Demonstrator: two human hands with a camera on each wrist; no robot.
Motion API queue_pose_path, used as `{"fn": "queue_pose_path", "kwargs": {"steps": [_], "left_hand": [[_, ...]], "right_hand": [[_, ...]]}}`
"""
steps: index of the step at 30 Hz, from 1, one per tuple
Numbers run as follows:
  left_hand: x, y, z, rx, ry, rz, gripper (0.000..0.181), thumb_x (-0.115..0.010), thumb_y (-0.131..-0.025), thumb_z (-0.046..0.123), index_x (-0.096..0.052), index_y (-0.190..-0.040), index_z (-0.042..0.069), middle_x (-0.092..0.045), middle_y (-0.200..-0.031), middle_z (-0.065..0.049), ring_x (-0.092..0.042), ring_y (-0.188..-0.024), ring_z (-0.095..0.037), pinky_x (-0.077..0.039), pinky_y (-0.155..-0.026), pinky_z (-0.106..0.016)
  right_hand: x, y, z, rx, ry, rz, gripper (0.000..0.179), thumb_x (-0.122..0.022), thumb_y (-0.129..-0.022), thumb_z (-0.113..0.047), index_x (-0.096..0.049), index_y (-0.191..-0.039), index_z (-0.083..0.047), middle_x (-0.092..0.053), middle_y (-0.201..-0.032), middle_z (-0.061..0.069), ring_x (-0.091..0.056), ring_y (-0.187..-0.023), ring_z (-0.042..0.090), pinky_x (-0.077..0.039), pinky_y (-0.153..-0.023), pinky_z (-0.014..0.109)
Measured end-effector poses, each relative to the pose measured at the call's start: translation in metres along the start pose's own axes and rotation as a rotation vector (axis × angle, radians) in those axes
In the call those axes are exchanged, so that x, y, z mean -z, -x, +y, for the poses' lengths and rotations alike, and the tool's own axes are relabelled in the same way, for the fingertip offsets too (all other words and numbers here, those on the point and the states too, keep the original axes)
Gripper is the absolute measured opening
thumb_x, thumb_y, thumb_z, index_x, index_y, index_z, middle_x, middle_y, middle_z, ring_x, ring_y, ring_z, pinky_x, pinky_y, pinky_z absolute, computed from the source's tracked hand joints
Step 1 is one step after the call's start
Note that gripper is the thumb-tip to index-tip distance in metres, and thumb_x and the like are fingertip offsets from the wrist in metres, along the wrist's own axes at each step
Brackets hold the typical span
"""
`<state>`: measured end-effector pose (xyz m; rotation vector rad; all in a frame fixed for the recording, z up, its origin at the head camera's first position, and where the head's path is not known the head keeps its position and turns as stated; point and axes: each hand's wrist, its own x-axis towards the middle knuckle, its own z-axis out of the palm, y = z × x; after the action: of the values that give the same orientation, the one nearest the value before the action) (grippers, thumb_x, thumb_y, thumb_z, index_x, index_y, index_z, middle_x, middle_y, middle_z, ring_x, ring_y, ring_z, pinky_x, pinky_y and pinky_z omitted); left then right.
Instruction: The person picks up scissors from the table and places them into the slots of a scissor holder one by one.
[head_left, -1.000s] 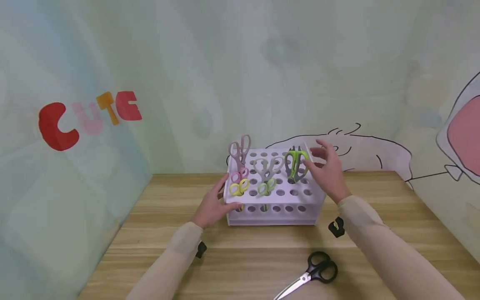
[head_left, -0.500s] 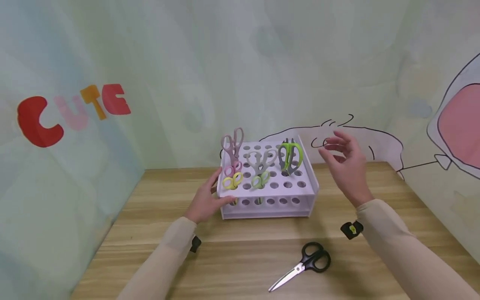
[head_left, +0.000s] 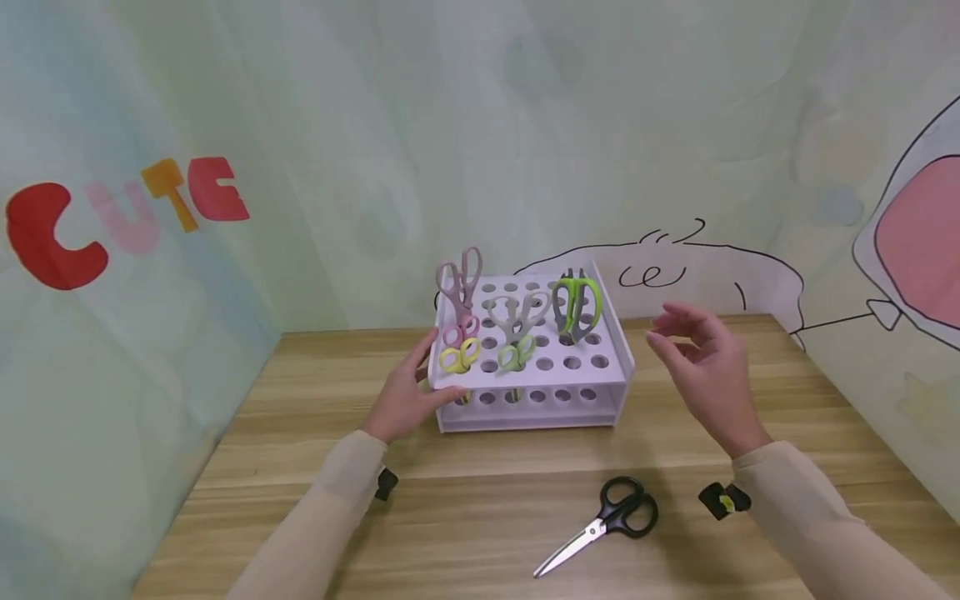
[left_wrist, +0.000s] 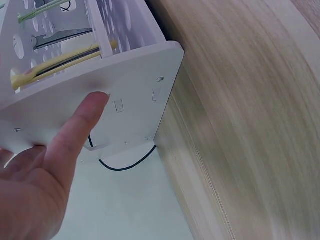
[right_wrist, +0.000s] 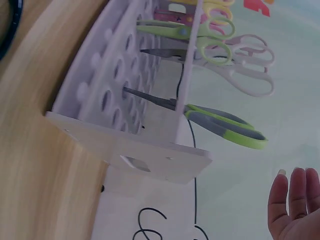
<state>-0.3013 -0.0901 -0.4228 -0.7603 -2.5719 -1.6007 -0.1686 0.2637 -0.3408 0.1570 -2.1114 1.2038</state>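
A white rack (head_left: 624, 358) with rows of round holes stands on the table. My left hand (head_left: 405, 400) rests at its left side, thumb at the front corner; in the left wrist view a straight finger (left_wrist: 80, 122) presses the side panel. My right hand (head_left: 708, 375) hovers right of the rack, fingers loosely bent and holding nothing. Upright in the holes are green-and-grey scissors (head_left: 594, 302), pale grey scissors (head_left: 538, 308), light green scissors (head_left: 517, 354), mauve scissors (head_left: 447, 277), pink scissors (head_left: 452, 335) and yellow scissors (head_left: 450, 362).
Black-handled scissors (head_left: 624, 521) lie on the wooden table (head_left: 465, 517) in front of the rack, blades pointing to the lower left. A printed cloth backdrop (head_left: 360, 208) stands behind the table.
My right hand has moved away from the green-and-grey scissors, to the right and then lower. My left hand stays at the rack's left side. The head view has shifted slightly.
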Motion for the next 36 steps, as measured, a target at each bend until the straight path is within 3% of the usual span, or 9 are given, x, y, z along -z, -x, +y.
{"fn": "queue_pose_path", "kwargs": {"steps": [9, 16, 22, 28, 36], "left_hand": [[0.001, 0.000, 0.003, -0.005, 0.013, -0.002, 0.103, -0.086, -0.078, 0.026, -0.022, -0.159, 0.019, -0.031, -0.158, -0.013, -0.043, -0.134, -0.035, -0.041, -0.106, -0.046], [0.002, 0.000, 0.003, -0.006, 0.007, 0.003, 0.102, -0.086, -0.079, 0.025, -0.023, -0.159, 0.020, -0.032, -0.158, -0.012, -0.046, -0.132, -0.036, -0.043, -0.105, -0.045], [0.003, -0.001, 0.002, -0.021, 0.008, 0.003, 0.101, -0.086, -0.079, 0.022, -0.023, -0.158, 0.017, -0.031, -0.158, -0.012, -0.045, -0.133, -0.035, -0.042, -0.106, -0.045], [0.001, -0.001, -0.001, -0.039, 0.010, 0.002, 0.102, -0.086, -0.079, 0.023, -0.023, -0.158, 0.016, -0.032, -0.157, -0.012, -0.043, -0.135, -0.031, -0.040, -0.107, -0.043], [0.000, 0.000, 0.001, -0.021, 0.009, 0.000, 0.102, -0.086, -0.079, 0.024, -0.022, -0.159, 0.018, -0.031, -0.158, -0.013, -0.043, -0.135, -0.034, -0.040, -0.107, -0.045]], "right_hand": [[0.002, 0.027, 0.018, -0.004, -0.016, -0.035, 0.034, -0.069, -0.091, 0.001, -0.061, -0.124, 0.003, -0.064, -0.110, 0.017, -0.060, -0.099, 0.007, -0.050, -0.084, 0.013], [-0.002, 0.048, 0.037, 0.004, 0.040, -0.135, 0.038, -0.075, -0.087, 0.000, -0.063, -0.122, 0.003, -0.067, -0.112, 0.013, -0.060, -0.100, 0.006, -0.051, -0.084, 0.016], [-0.005, 0.062, 0.053, 0.028, 0.161, -0.338, 0.049, -0.083, -0.080, -0.008, -0.063, -0.124, 0.003, -0.067, -0.117, 0.014, -0.060, -0.105, 0.022, -0.056, -0.083, 0.031], [-0.002, 0.068, 0.058, -0.032, 0.204, -0.593, 0.061, -0.083, -0.080, -0.026, -0.061, -0.129, 0.003, -0.062, -0.123, 0.015, -0.059, -0.107, 0.035, -0.055, -0.082, 0.043], [-0.001, 0.075, 0.065, -0.020, 0.229, -0.788, 0.081, -0.085, -0.074, -0.038, -0.055, -0.133, 0.009, -0.057, -0.124, 0.019, -0.057, -0.107, 0.038, -0.052, -0.085, 0.054]]}}
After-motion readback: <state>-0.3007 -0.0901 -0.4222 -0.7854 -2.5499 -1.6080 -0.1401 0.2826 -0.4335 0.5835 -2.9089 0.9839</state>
